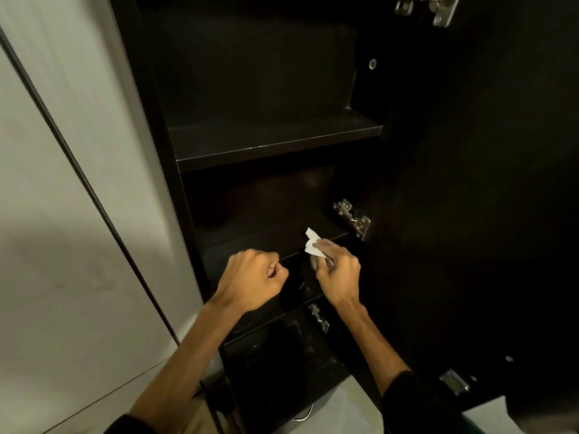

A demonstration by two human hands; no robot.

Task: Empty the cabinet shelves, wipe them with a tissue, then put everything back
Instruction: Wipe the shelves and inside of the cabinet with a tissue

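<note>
A tall dark cabinet (163, 126) stands open, and nothing sits on its upper shelf (266, 142) or middle shelf (250, 242). My right hand (338, 274) pinches a small white tissue (313, 244) at the front right edge of the middle shelf. My left hand (253, 280) is a closed fist holding nothing, just in front of that shelf's edge and left of the tissue. A lower compartment (282, 349) below the hands is too dark to read.
The open cabinet door (470, 214) fills the right side, with metal hinges (352, 217) on its inner edge. A pale wall (62, 245) with a black cable (94, 195) running down it lies to the left. Light floor shows at the bottom.
</note>
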